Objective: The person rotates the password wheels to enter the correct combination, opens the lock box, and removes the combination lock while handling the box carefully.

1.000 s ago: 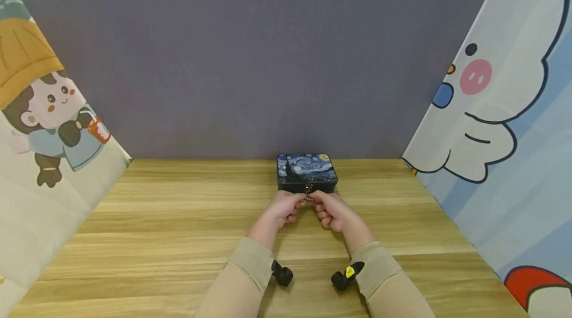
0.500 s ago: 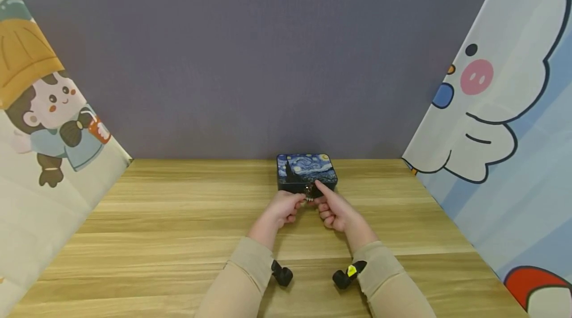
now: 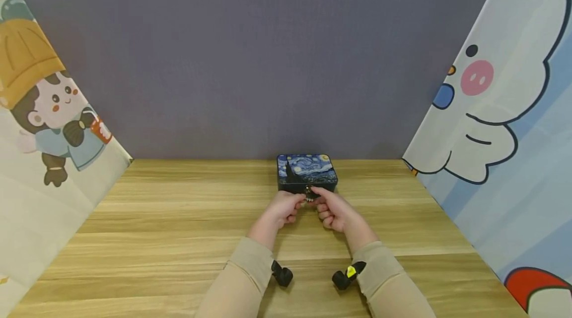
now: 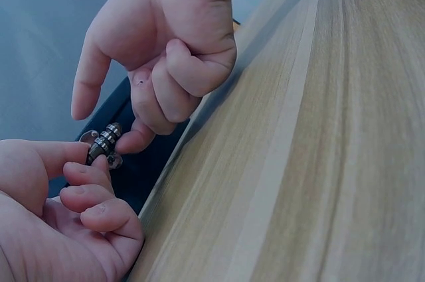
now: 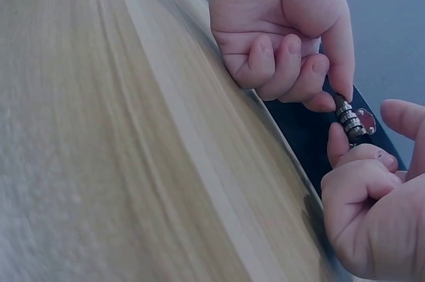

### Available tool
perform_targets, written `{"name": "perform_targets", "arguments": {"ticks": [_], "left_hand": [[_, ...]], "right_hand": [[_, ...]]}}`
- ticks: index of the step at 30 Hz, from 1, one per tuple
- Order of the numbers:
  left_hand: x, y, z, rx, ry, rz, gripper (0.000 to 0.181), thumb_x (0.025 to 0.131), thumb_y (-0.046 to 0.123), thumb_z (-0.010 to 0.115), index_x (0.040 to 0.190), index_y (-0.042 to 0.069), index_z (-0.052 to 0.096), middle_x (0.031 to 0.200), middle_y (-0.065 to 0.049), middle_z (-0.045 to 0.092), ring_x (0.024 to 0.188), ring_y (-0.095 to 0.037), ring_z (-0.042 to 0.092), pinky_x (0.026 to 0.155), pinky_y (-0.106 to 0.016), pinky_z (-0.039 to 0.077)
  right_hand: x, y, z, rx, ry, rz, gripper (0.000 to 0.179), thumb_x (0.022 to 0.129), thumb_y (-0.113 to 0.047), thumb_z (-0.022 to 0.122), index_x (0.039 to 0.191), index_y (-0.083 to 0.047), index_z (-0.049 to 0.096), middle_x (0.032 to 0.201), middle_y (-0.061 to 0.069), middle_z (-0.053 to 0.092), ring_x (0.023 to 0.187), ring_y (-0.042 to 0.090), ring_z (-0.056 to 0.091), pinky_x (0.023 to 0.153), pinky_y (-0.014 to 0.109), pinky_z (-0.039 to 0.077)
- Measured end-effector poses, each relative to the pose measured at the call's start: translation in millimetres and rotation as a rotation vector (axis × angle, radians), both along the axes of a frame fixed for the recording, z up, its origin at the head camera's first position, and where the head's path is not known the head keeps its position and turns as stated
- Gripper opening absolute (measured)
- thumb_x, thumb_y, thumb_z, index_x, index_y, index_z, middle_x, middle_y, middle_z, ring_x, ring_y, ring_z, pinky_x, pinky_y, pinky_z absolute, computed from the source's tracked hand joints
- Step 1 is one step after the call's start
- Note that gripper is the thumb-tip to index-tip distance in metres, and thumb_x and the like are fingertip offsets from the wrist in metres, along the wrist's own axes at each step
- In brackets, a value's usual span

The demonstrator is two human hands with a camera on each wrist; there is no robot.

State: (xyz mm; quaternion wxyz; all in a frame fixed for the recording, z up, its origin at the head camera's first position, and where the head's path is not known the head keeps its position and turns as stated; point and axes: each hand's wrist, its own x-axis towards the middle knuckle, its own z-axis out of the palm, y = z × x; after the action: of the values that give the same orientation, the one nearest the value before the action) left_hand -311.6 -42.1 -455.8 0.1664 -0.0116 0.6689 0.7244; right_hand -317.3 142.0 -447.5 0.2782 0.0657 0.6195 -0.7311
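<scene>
A dark tin box (image 3: 307, 168) with a starry-night painting on its lid stands closed at the back of the table. At its front clasp is a small combination padlock (image 4: 104, 142) with ridged number dials. My left hand (image 3: 282, 206) pinches one end of the padlock between thumb and index finger. On the other side, my right hand (image 3: 336, 209) keeps an index fingertip at the padlock's opposite end. In the right wrist view, the right thumb (image 5: 402, 115) is raised apart from the dials, and the remaining fingers are curled in.
The wooden table (image 3: 178, 238) runs back to a grey wall panel (image 3: 268, 59) right behind the box. Cartoon-printed sheets flank it on the left (image 3: 49, 159) and right (image 3: 500, 159). Black wrist cameras sit at both sleeve cuffs.
The right thumb has left the padlock, swung up over the box's front edge, then come partway back down towards the clasp. The left hand and the box stay where they were.
</scene>
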Motion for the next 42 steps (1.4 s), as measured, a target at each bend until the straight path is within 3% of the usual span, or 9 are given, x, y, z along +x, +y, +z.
{"name": "perform_targets", "arguments": {"ticks": [4,11,19,42], "left_hand": [[-0.4,0.7,-0.5,0.002,0.003,0.006,0.023,0.100,0.017,0.061,0.089,-0.004,0.060,0.064,0.001,0.044,0.045,-0.008,0.029,0.044,-0.023,0.027],[0.6,0.1,-0.7,0.007,-0.006,-0.001,0.024,0.101,0.017,0.059,0.091,-0.005,0.060,0.064,0.001,0.043,0.046,-0.008,0.029,0.044,-0.022,0.027],[0.3,0.1,-0.8,-0.002,0.000,0.005,0.024,0.101,0.019,0.061,0.087,-0.001,0.061,0.063,0.002,0.044,0.046,-0.009,0.030,0.044,-0.023,0.027],[-1.4,0.2,-1.2,-0.007,-0.001,0.007,0.027,0.101,0.019,0.060,0.084,-0.002,0.058,0.062,0.001,0.043,0.046,-0.009,0.029,0.044,-0.024,0.027]], "right_hand": [[0.7,-1.2,0.2,-0.008,0.006,0.003,0.044,0.099,-0.042,0.060,0.108,0.001,0.053,0.059,-0.010,0.028,0.044,0.002,0.020,0.038,0.017,0.018],[-0.4,-3.6,-4.2,-0.013,0.019,0.002,0.026,0.098,-0.030,0.060,0.092,-0.006,0.055,0.057,-0.010,0.028,0.043,0.002,0.021,0.038,0.017,0.018],[-1.1,-5.5,-7.0,-0.005,0.041,-0.010,0.019,0.096,-0.022,0.062,0.083,-0.010,0.056,0.058,-0.009,0.030,0.044,0.003,0.023,0.038,0.017,0.020],[-1.2,-8.0,-8.8,-0.019,0.050,-0.047,0.014,0.094,-0.018,0.063,0.088,-0.006,0.057,0.059,-0.008,0.030,0.043,0.002,0.025,0.038,0.017,0.020]]}}
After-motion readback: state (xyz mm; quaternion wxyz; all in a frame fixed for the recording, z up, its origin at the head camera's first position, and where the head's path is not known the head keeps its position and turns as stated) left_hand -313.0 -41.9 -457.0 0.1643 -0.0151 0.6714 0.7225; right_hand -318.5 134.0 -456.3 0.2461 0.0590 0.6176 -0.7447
